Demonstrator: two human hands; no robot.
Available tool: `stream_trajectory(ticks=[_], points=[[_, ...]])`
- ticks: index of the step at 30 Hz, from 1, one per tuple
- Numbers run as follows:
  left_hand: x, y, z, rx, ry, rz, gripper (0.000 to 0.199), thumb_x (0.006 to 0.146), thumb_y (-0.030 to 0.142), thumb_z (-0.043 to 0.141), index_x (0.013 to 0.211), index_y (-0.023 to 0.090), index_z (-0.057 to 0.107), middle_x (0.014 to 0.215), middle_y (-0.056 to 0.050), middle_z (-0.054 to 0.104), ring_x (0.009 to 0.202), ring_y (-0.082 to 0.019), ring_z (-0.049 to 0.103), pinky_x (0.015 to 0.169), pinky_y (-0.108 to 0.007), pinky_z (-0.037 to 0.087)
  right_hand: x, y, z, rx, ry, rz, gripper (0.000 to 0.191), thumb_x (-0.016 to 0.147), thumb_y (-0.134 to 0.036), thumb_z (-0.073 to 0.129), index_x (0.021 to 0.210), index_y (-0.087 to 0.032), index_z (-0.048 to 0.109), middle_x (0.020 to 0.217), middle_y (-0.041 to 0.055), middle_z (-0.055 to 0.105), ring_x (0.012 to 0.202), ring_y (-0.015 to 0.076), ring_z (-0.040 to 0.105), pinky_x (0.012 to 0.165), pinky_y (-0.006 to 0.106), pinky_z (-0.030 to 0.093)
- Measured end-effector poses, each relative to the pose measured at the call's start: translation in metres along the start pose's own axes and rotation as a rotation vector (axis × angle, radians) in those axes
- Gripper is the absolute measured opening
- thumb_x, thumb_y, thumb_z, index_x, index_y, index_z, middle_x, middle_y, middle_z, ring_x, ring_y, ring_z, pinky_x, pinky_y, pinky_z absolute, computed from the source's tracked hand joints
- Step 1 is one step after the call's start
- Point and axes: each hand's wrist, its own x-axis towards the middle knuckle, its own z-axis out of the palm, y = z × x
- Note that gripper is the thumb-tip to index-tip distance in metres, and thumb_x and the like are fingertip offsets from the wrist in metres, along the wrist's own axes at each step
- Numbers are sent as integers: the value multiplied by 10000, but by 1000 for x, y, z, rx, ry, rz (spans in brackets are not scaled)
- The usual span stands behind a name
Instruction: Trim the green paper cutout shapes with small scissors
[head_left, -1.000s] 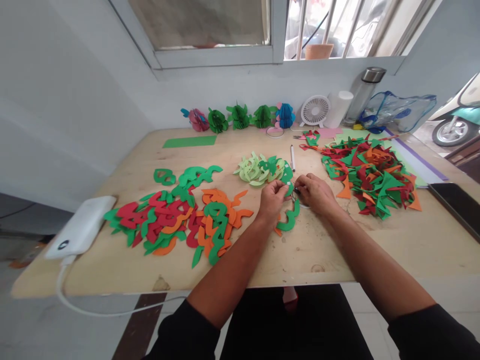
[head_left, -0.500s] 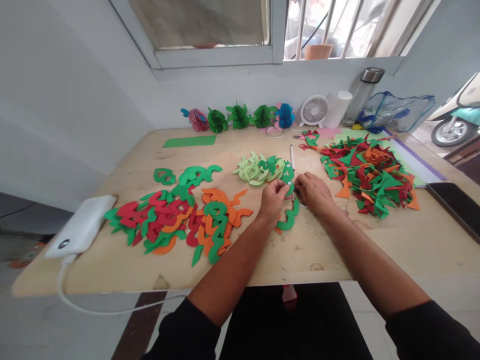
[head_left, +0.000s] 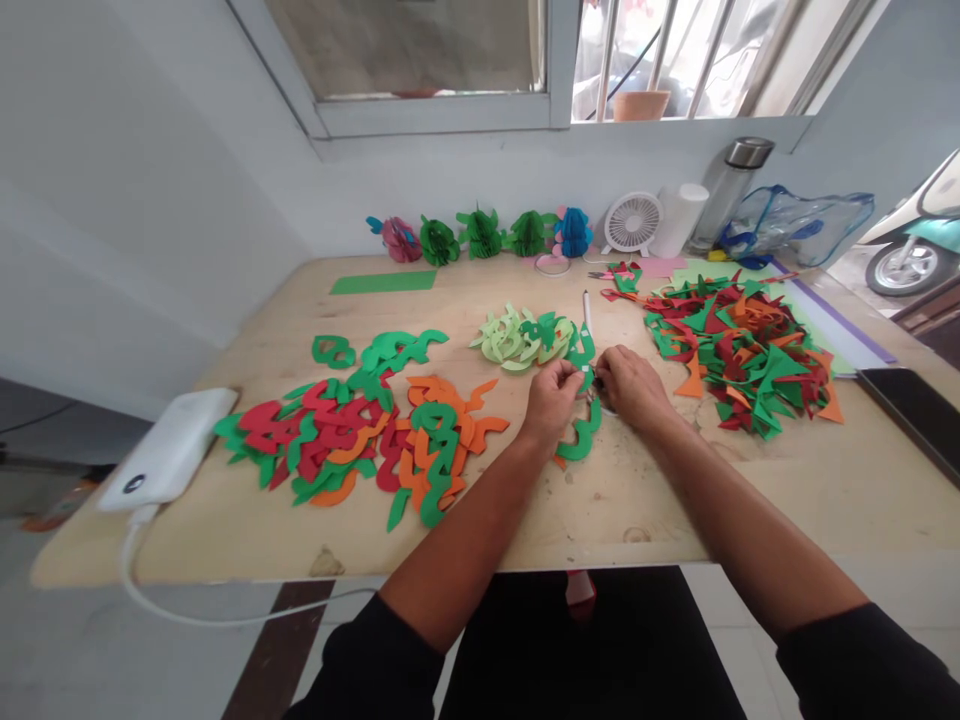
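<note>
My left hand [head_left: 553, 396] pinches the edge of a curvy green paper cutout [head_left: 585, 347] that carries small white patches. Close beside it, the fingers of my right hand [head_left: 630, 385] are closed near the cutout's right edge, around something small and dark that I cannot make out. Part of a pale round item shows under the right palm. Another curved green cutout [head_left: 580, 440] lies just below my hands, with a bit of orange paper at its left end. Touching the held cutout's left side is a pile of light green cutouts [head_left: 510, 337].
On the left lie red cutouts [head_left: 324, 430], orange cutouts [head_left: 474, 432] and a power bank [head_left: 169, 450]. Paper scraps [head_left: 750, 350] and a phone [head_left: 911, 415] are at right. Behind stand honeycomb paper figures [head_left: 480, 233], a small fan [head_left: 632, 222] and a bottle [head_left: 727, 195]. A pen [head_left: 587, 312] lies beyond my hands.
The whole view has shifted slightly. My hands keep nearly the same place and hold on the green paper cutout; only small finger movement shows.
</note>
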Motion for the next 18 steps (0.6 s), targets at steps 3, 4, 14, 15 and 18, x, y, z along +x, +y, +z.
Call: stream_trajectory(ticks=[3, 4, 14, 15, 18], points=[[0, 1, 0, -11, 0, -12, 159, 657, 216, 667, 610, 147, 531, 618, 35, 513, 594, -76, 513, 634, -236, 511, -1, 3, -1, 161, 87, 59, 134, 824, -205, 388, 771, -197, 511, 831, 79, 598, 778, 199, 521, 676, 292, 361], [0, 1, 0, -17, -1, -16, 165, 654, 225, 671, 611, 147, 531, 619, 36, 514, 592, -75, 514, 629, -235, 511, -1, 3, -2, 220, 122, 89, 125, 819, -218, 396, 765, -200, 507, 812, 66, 595, 754, 191, 517, 663, 289, 363], [-6, 13, -3, -42, 83, 41, 114, 659, 240, 661, 661, 140, 607, 661, 15, 591, 621, -84, 549, 624, -224, 506, -7, -12, -19, 1080, -51, 139, 211, 770, -396, 561, 775, -191, 511, 671, -25, 511, 568, 105, 441, 517, 230, 346], [-6, 14, -3, -39, 98, 42, 107, 661, 238, 663, 662, 143, 611, 659, 15, 596, 620, -87, 555, 616, -224, 503, -8, -14, -21, 1125, -85, 125, 226, 765, -407, 576, 770, -191, 512, 667, -28, 508, 556, 98, 433, 498, 223, 332], [-7, 16, -3, -28, 134, 33, 97, 664, 236, 670, 665, 155, 618, 656, 15, 608, 620, -96, 571, 595, -221, 494, -12, -17, -21, 1215, -160, 110, 256, 758, -429, 604, 771, -191, 509, 642, -40, 488, 497, 77, 389, 443, 209, 277]])
